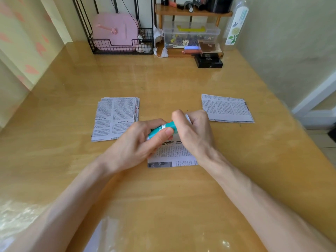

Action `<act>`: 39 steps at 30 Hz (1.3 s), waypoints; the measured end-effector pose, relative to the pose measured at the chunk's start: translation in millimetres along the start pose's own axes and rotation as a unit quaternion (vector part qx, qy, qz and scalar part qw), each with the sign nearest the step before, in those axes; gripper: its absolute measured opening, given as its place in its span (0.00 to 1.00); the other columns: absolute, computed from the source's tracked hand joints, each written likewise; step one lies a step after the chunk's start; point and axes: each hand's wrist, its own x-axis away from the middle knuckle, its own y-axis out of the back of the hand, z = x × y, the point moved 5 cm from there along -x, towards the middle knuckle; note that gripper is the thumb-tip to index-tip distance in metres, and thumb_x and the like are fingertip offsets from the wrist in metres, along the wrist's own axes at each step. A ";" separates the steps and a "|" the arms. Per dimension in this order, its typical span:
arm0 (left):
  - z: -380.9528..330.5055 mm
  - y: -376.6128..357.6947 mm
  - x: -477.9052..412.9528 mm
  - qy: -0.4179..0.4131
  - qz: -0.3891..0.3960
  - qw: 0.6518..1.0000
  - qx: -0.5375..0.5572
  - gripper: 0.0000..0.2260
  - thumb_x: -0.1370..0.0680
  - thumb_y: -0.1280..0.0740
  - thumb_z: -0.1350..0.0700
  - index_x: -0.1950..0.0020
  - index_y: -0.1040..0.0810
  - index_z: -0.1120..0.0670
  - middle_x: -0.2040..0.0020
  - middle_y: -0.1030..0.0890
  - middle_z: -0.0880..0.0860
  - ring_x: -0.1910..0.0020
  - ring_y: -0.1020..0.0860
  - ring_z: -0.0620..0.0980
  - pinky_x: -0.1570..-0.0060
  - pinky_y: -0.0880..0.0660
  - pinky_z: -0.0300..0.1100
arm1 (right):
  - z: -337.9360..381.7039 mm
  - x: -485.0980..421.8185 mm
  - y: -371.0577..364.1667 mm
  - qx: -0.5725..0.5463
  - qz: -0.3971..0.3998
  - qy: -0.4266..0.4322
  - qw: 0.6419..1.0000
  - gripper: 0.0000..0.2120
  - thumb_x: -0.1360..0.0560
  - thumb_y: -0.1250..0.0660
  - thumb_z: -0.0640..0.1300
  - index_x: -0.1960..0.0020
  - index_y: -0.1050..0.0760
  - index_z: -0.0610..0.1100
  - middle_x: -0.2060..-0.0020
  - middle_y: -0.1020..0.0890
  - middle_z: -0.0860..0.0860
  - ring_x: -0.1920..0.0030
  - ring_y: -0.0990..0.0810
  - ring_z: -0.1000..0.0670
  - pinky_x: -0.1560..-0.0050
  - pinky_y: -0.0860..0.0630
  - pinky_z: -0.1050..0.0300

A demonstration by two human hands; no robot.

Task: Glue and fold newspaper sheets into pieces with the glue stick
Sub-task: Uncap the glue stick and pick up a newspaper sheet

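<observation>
– Where the table meets the back wall, what holds what?

– Biggest is a black wire rack, with a pink case standing upright in it. Right of it, a wooden shelf carries small dark things on top that I cannot make out. Under its top board sits a clear box with a yellow handle, packed with small bits too blurred to name. Black boxes are stacked just in front of the shelf. A tall bottle with a flower print stands at its right end.

– And the surface, the room?

– Glossy yellowish wood, with glare near the front edge. The right wall is pale, and the left wall has pink hearts on it.

– The newspaper?

– Three lots. A stack of folded pieces lies left of centre, and a folded piece lies well apart on the right. A sheet lies flat between them, nearer the person and partly hidden under the hands.

– The hands?

– Both are over that sheet, close together. The left hand grips the glue stick by its teal barrel, thumb on top and fingers curled below. The right hand is curled round its other end, where a bit of white shows. The stick is tilted, held between the two hands.
</observation>
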 end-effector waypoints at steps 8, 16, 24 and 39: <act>13.2 31.4 13.2 0.035 -0.041 0.989 0.135 0.23 0.19 0.35 0.34 0.56 0.20 0.54 0.71 0.34 0.44 0.76 0.33 0.46 0.73 0.25 0.47 | -5.7 -19.8 59.9 -0.040 -0.162 -0.036 0.985 0.16 0.30 0.36 0.53 0.73 0.35 0.50 0.75 0.35 0.52 0.74 0.38 0.53 0.67 0.41 0.59; 16.4 22.6 0.2 0.039 -0.049 0.996 0.057 0.18 0.17 0.39 0.40 0.52 0.19 0.52 0.69 0.36 0.49 0.71 0.38 0.48 0.71 0.37 0.43 | -28.5 -24.7 51.9 0.158 0.006 -0.026 0.987 0.25 0.14 0.43 0.59 0.57 0.30 0.39 0.65 0.29 0.43 0.66 0.30 0.48 0.61 0.31 0.49; 20.4 27.6 2.4 0.024 -0.098 0.994 -0.038 0.12 0.16 0.38 0.45 0.49 0.23 0.53 0.66 0.26 0.54 0.67 0.33 0.49 0.67 0.36 0.40 | -49.6 -33.6 32.6 0.171 0.082 0.096 0.977 0.10 0.23 0.24 0.43 0.41 0.17 0.50 0.55 0.22 0.54 0.56 0.24 0.53 0.58 0.33 0.70; 24.6 39.6 2.4 0.059 -0.177 0.982 -0.011 0.07 0.17 0.33 0.51 0.39 0.25 0.49 0.61 0.15 0.53 0.65 0.22 0.43 0.60 0.25 0.36 | -40.6 -90.5 -9.5 0.296 0.039 0.083 0.951 0.10 0.24 0.25 0.44 0.44 0.20 0.51 0.52 0.17 0.57 0.51 0.25 0.55 0.54 0.28 0.56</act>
